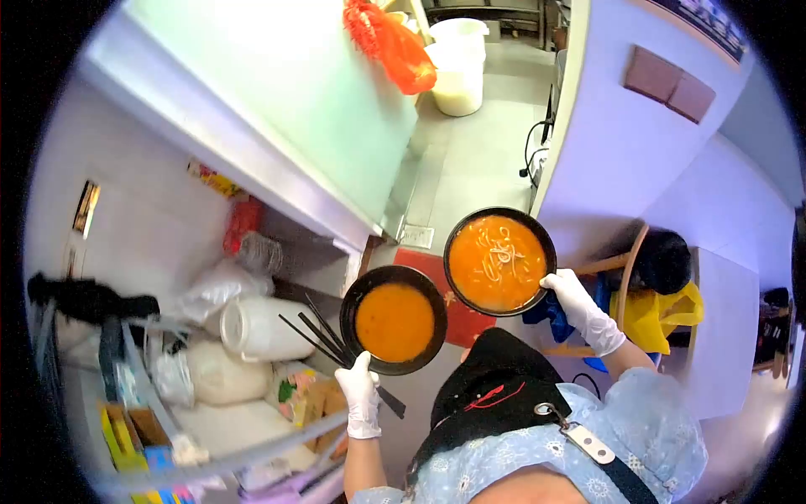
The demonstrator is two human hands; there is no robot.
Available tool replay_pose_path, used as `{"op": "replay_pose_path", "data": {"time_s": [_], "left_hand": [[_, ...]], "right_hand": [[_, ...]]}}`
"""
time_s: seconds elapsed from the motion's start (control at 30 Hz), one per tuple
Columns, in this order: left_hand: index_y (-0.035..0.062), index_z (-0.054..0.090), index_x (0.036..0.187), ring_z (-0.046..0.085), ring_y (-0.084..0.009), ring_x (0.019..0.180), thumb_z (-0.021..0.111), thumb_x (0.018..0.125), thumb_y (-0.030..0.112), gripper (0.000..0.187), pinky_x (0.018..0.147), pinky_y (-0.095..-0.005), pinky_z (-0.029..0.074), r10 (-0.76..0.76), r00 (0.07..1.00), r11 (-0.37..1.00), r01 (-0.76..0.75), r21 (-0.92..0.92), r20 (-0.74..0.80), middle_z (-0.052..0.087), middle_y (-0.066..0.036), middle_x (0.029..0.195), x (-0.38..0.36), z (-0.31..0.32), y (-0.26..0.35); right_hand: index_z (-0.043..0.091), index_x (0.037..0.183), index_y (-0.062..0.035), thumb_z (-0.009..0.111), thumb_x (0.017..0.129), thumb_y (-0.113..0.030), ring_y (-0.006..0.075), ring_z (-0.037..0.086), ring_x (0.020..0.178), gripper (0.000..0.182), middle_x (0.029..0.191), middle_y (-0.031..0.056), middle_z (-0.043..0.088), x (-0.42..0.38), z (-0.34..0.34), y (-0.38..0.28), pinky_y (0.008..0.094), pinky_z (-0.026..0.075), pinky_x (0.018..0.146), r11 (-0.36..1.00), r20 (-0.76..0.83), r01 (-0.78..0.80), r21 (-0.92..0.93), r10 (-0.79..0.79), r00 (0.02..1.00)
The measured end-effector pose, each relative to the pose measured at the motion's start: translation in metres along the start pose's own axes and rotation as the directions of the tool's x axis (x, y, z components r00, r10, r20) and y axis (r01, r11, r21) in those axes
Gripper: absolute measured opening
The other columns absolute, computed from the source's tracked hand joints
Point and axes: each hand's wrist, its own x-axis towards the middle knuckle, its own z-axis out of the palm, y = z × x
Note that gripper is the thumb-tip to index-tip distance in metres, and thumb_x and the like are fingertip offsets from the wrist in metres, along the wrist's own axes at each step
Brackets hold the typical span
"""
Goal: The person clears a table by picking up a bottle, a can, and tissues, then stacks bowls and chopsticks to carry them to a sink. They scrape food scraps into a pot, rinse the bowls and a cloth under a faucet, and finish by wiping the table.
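My left hand (360, 395), in a white glove, is closed on the near rim of a black bowl (350, 323) of orange soup (396, 323). Several dark chopsticks (323, 334) stick out on both sides of this hand, seemingly held along with the bowl. On the other side, my gloved right hand (585, 312) grips the lower right rim of a second black bowl (547, 244). Pale noodle-like strands (502, 252) float in its orange soup. Both bowls are held up above the floor, apart from each other; the fingers underneath are hidden.
A red mat (472, 326) lies below the bowls. Ahead, a tiled passage (470, 160) leads to white buckets (459, 71), between a pale counter (277, 84) and a wall (621, 160). At left are a white jug (269, 328) and boxes; a chair with a yellow bag (659, 315) stands right.
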Motion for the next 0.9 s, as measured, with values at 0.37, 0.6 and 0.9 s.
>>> {"op": "replay_pose_path", "data": {"time_s": [0.37, 0.6, 0.9], "left_hand": [[-0.0035, 0.051, 0.074, 0.041, -0.0129, 0.033, 0.065, 0.080, 0.005, 0.017, 0.031, -0.0269, 0.031, 0.055, 0.971, 0.998, -0.063, 0.027, 0.233, 0.052, -0.007, 0.054, 0.208, 0.287, 0.117], [-0.0018, 0.049, 0.060, 0.043, -0.0120, 0.033, 0.064, 0.082, 0.005, 0.028, 0.031, -0.0277, 0.029, 0.069, 0.956, 0.979, -0.120, 0.162, 0.287, 0.050, -0.007, 0.051, 0.236, 0.458, 0.214], [-0.0008, 0.052, 0.064, 0.041, -0.0104, 0.034, 0.062, 0.082, 0.004, 0.021, 0.032, -0.0272, 0.029, 0.095, 0.877, 0.972, -0.185, 0.148, 0.471, 0.051, -0.005, 0.053, 0.335, 0.709, 0.299]], "right_hand": [[0.062, 0.085, 0.0078, 0.051, 0.078, -0.012, 0.0152, 0.058, 0.058, 0.023, 0.069, 0.0083, 0.062, 0.314, -0.020, -0.095, 0.0283, 0.046, 0.056, 0.974, -0.167, 0.056, 0.218, -0.020, 0.986], [0.062, 0.090, 0.0070, 0.050, 0.078, -0.010, 0.0126, 0.058, 0.059, 0.024, 0.072, 0.0072, 0.063, 0.432, -0.082, -0.164, 0.0260, 0.046, 0.056, 0.950, -0.302, 0.080, 0.302, 0.015, 0.953], [0.062, 0.082, 0.0022, 0.056, 0.077, -0.014, 0.0095, 0.052, 0.064, 0.018, 0.073, 0.0019, 0.060, 0.634, -0.167, -0.214, 0.0256, 0.041, 0.061, 0.913, -0.483, 0.145, 0.382, 0.063, 0.873]]}}
